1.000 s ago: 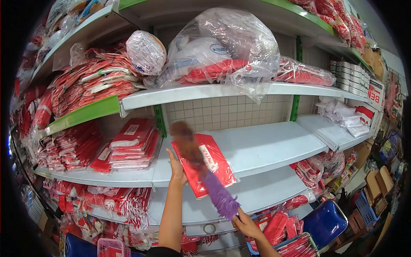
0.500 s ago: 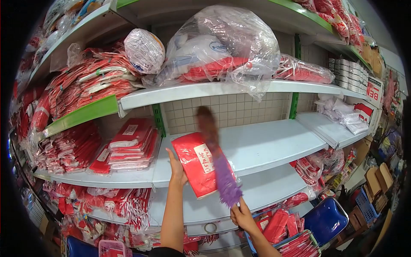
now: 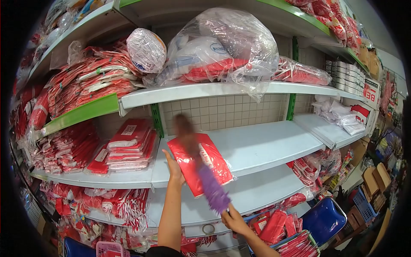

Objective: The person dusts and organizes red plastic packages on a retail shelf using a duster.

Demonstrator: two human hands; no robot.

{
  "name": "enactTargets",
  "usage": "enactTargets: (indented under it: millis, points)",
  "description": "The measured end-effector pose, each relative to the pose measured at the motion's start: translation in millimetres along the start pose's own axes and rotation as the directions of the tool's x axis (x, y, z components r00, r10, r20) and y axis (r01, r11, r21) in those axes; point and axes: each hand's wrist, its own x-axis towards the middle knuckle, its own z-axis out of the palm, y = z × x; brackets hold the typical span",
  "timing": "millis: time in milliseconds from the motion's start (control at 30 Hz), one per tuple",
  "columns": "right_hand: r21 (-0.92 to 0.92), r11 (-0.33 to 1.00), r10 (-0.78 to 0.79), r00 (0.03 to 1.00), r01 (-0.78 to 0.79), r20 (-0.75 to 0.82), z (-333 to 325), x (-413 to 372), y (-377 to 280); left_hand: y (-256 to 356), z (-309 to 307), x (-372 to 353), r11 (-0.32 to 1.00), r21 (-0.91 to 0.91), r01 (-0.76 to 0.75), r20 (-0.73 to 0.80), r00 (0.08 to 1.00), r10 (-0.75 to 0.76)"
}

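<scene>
Grip of the left hand (image 3: 173,169) clamps the red packet (image 3: 214,160), tilted up from the shelf (image 3: 269,143) so the duster (image 3: 212,190), clenched in the right hand (image 3: 233,219), sweeps its face.

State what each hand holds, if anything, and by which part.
The left hand holds a red packet by its left edge. The right hand grips a duster by its lower end, below the purple fibres.

Left hand (image 3: 173,169) holds the flat packet (image 3: 209,160) at the front edge of the middle shelf (image 3: 265,145), with the duster (image 3: 212,192) across the packet's face and the right hand (image 3: 234,220) below, on the handle. Stacked packets (image 3: 128,147) sit to the left and a big bag (image 3: 222,47) lies on the shelf above.
</scene>
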Motion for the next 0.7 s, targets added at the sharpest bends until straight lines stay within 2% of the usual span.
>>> enactTargets:
  millis: [67, 100, 133, 167, 200, 233, 267, 300, 333, 367, 400, 433, 467, 500, 533, 633, 667, 700]
  points:
    - [-0.105, 0.989, -0.104, 0.994, 0.101, -0.026, -4.3, -12.6, 10.2, -11.5, -16.1, 12.3, 0.985, 0.097, -0.142, -0.118, 0.981, 0.153]
    - [-0.159, 0.976, -0.157, 0.987, 0.150, -0.033, -5.2, -16.7, 9.6, -7.1, -12.4, 10.1, 0.997, 0.024, -0.072, -0.068, 0.995, 0.074]
    - [-0.057, 0.998, -0.042, 0.989, 0.034, -0.142, -4.3, -23.2, 2.5, -2.5, -9.7, 6.7, 0.999, -0.047, 0.002, -0.014, 1.000, -0.003]
    - [0.034, 0.999, 0.003, 0.978, 0.004, -0.210, -3.3, -23.5, 6.2, 2.1, -6.5, 2.3, 0.990, -0.115, 0.080, 0.045, 0.996, -0.075]
    - [0.123, 0.992, 0.054, 0.961, -0.020, -0.272, -2.0, -24.9, 13.7, 5.2, 2.3, -4.0, 0.990, -0.112, 0.088, -0.011, 0.996, -0.089]
    - [0.212, 0.976, 0.108, 0.938, -0.038, -0.329, -0.9, -27.4, 19.0, 4.4, 2.2, -3.8, 0.989, -0.119, 0.082, 0.000, 0.997, -0.083]
    - [0.314, 0.949, 0.103, 0.953, -0.008, -0.286, 1.0, -30.1, 23.3, 3.5, 0.7, -2.3, 0.989, -0.127, 0.077, 0.012, 0.997, -0.076]
    - [0.139, 0.989, -0.018, 0.969, 0.054, -0.245, -0.2, -33.3, 24.2, 2.6, -1.9, 0.1, 0.989, -0.132, 0.072, 0.024, 0.997, -0.070]
    - [-0.034, 0.991, -0.131, 0.974, 0.127, -0.183, -1.1, -37.1, 24.5, -4.7, -18.5, 13.0, 0.945, -0.290, 0.150, 0.384, 0.923, -0.029]
    - [-0.198, 0.958, -0.230, 0.968, 0.207, -0.101, -1.6, -40.3, 26.8, -16.5, -45.0, 33.5, 0.876, -0.396, 0.276, 0.680, 0.729, 0.077]
    - [-0.231, 0.934, -0.291, 0.955, 0.272, -0.051, -3.9, -36.7, 39.9, -22.1, -59.9, 44.3, 0.792, -0.435, 0.428, 0.863, 0.449, 0.232]
    - [-0.163, 0.966, -0.218, 0.970, 0.200, -0.104, -5.4, -37.0, 39.4, -12.9, -40.1, 29.8, 0.879, -0.402, 0.258, 0.680, 0.727, 0.098]
    - [-0.090, 0.988, -0.140, 0.979, 0.128, -0.149, -6.0, -37.8, 38.0, -5.9, -19.3, 13.0, 0.949, -0.297, 0.109, 0.388, 0.921, 0.016]
    - [-0.013, 0.998, -0.056, 0.981, 0.054, -0.187, -5.7, -38.2, 37.5, 0.2, -3.4, 1.1, 0.990, -0.138, 0.008, 0.035, 0.999, -0.003]
    - [0.188, 0.982, 0.066, 0.968, -0.020, -0.242, -2.5, -36.3, 36.7, 0.9, -2.8, 0.3, 0.985, -0.165, 0.044, -0.010, 0.999, -0.046]
    - [0.413, 0.910, 0.118, 0.979, -0.040, -0.167, 2.9, -36.9, 22.3, -1.5, -6.1, 3.4, 0.991, -0.134, 0.026, -0.013, 1.000, -0.029]
    - [0.279, 0.958, 0.080, 0.996, -0.067, -0.033, -4.2, -37.5, 17.4, -1.8, -6.3, 3.3, 0.993, -0.120, 0.012, -0.019, 1.000, -0.014]
    - [0.142, 0.990, -0.021, 1.000, 0.023, -0.014, -11.7, -34.5, 22.6, -1.3, -5.8, 1.0, 0.995, -0.104, -0.002, -0.026, 1.000, -0.001]
